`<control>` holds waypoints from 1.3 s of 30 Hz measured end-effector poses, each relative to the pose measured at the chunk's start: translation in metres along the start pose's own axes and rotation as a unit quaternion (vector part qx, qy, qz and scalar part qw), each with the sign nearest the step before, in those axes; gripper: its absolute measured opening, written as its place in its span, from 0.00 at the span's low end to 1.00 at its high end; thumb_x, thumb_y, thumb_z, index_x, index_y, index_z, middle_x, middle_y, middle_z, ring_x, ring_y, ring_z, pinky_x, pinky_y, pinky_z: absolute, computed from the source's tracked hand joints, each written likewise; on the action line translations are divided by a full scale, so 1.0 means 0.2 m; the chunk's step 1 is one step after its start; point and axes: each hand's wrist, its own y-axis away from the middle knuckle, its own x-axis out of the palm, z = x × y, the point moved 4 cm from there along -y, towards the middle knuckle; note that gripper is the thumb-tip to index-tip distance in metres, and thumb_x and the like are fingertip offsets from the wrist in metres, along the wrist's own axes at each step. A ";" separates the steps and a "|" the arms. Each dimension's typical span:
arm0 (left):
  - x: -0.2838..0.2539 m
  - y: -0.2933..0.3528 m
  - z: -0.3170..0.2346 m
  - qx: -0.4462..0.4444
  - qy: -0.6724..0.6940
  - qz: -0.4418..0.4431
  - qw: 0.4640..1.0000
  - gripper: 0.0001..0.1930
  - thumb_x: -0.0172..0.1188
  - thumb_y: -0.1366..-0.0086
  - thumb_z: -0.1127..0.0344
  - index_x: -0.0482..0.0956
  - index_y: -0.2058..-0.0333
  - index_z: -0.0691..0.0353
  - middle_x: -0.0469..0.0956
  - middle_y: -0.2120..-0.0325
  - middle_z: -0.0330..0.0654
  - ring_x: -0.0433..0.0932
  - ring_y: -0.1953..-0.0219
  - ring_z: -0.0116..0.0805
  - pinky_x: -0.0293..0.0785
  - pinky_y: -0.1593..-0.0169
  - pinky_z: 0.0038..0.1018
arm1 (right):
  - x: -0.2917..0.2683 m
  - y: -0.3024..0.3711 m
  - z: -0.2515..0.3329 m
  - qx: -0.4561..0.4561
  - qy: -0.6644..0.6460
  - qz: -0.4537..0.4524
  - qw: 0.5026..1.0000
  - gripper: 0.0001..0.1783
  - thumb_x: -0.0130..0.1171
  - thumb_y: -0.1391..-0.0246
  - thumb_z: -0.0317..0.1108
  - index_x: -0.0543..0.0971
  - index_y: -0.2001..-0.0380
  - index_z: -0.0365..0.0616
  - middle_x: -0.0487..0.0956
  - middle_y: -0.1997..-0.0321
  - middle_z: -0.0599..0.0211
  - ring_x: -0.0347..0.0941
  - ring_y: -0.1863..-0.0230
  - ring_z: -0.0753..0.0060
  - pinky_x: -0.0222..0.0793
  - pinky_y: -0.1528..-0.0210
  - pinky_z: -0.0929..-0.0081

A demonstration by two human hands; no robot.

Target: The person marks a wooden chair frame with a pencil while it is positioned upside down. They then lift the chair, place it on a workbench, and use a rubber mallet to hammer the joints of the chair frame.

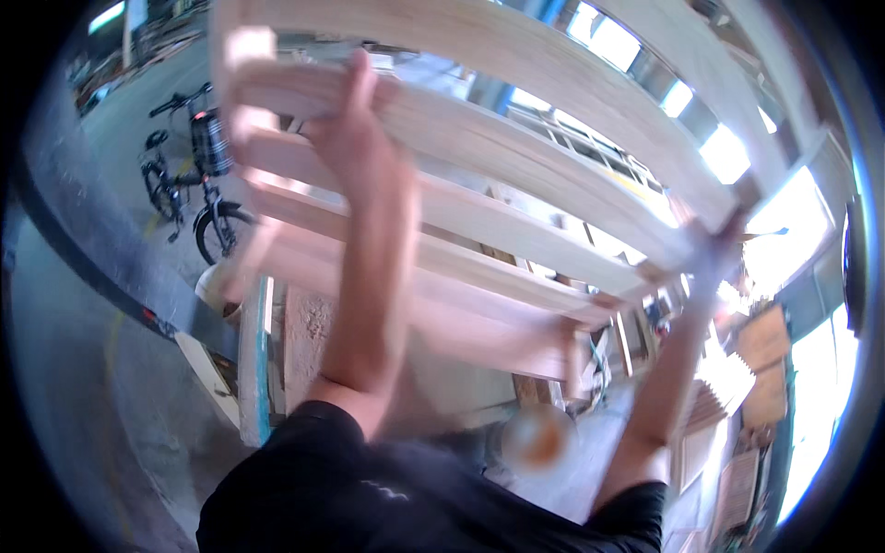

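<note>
A large pale slatted wooden frame (516, 157) fills the upper middle of the view, raised and tilted in front of me. Several long boards run across it between its end pieces. My left hand (355, 120) is closed around one of the boards near the frame's left end, thumb pointing up. At the right end, my right hand (714, 247) grips the frame's side; motion smears its fingers. Both arms reach up and out, and the boards hide much of what lies beyond.
A dark bicycle (217, 221) stands on the floor at the left, past a grey post (83, 207). Below the frame is a bench-like wooden stand (309, 323). A blurred round object (539, 438) sits low in the middle. Stacked slatted wooden pieces (705, 429) lean at the right.
</note>
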 end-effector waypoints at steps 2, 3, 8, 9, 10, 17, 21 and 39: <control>0.04 -0.12 -0.13 0.113 -0.022 0.098 0.988 0.17 0.70 0.38 0.72 0.77 0.52 0.65 0.78 0.62 0.40 0.79 0.62 0.31 0.79 0.57 0.27 | 0.23 0.50 -0.50 0.116 -0.102 -0.009 0.988 0.30 0.53 0.33 0.57 0.78 0.52 0.37 0.78 0.64 0.64 0.74 0.63 0.71 0.70 0.63 0.71; 0.10 -0.10 -0.16 0.117 -0.036 0.134 0.983 0.18 0.71 0.39 0.72 0.76 0.52 0.66 0.79 0.61 0.42 0.80 0.62 0.34 0.81 0.59 0.30 | 0.22 0.70 -0.62 0.153 -0.132 -0.031 0.979 0.28 0.53 0.33 0.56 0.78 0.54 0.38 0.78 0.66 0.66 0.73 0.65 0.72 0.69 0.65 0.71; 0.16 0.06 -0.32 0.219 -0.181 0.219 0.933 0.32 0.79 0.49 0.70 0.75 0.47 0.73 0.78 0.53 0.52 0.79 0.54 0.40 0.81 0.51 0.35 | 0.42 1.43 -1.07 0.364 -0.060 -0.098 0.924 0.22 0.57 0.34 0.53 0.81 0.70 0.43 0.73 0.79 0.73 0.67 0.78 0.78 0.63 0.76 0.73; 0.11 0.06 -0.33 0.230 -0.212 0.251 0.916 0.33 0.79 0.49 0.69 0.74 0.46 0.73 0.78 0.53 0.53 0.78 0.53 0.41 0.81 0.50 0.35 | 0.48 1.61 -1.07 0.384 -0.093 -0.082 0.915 0.22 0.57 0.35 0.52 0.80 0.72 0.43 0.71 0.82 0.73 0.67 0.80 0.77 0.63 0.78 0.73; 0.08 0.07 -0.34 0.251 -0.238 0.277 0.897 0.34 0.79 0.49 0.69 0.74 0.46 0.74 0.77 0.53 0.54 0.78 0.52 0.41 0.80 0.49 0.35 | 0.57 1.74 -1.06 0.397 -0.129 -0.057 0.907 0.22 0.58 0.36 0.52 0.80 0.74 0.44 0.70 0.84 0.73 0.66 0.82 0.76 0.63 0.79 0.73; -0.13 0.35 -0.09 0.293 -0.425 0.267 0.814 0.32 0.76 0.45 0.68 0.70 0.45 0.74 0.78 0.53 0.57 0.80 0.52 0.43 0.79 0.47 0.35 | 0.74 2.31 -1.41 0.478 -0.151 -0.002 0.865 0.26 0.58 0.37 0.55 0.77 0.79 0.45 0.70 0.84 0.71 0.67 0.83 0.73 0.60 0.82 0.69; -0.22 0.37 0.03 0.325 -0.521 0.239 0.752 0.27 0.74 0.44 0.71 0.72 0.49 0.73 0.80 0.55 0.55 0.82 0.55 0.42 0.83 0.51 0.32 | 0.83 2.56 -1.68 0.537 -0.174 -0.028 0.825 0.31 0.58 0.39 0.60 0.78 0.78 0.41 0.74 0.83 0.66 0.71 0.81 0.70 0.66 0.78 0.66; -0.62 0.19 0.41 0.282 -0.616 0.210 0.705 0.40 0.80 0.51 0.59 0.69 0.45 0.74 0.80 0.52 0.56 0.84 0.55 0.46 0.82 0.52 0.35 | 0.45 2.59 -1.42 0.625 -0.084 0.303 0.715 0.23 0.51 0.30 0.54 0.80 0.66 0.47 0.76 0.73 0.73 0.72 0.70 0.76 0.70 0.69 0.71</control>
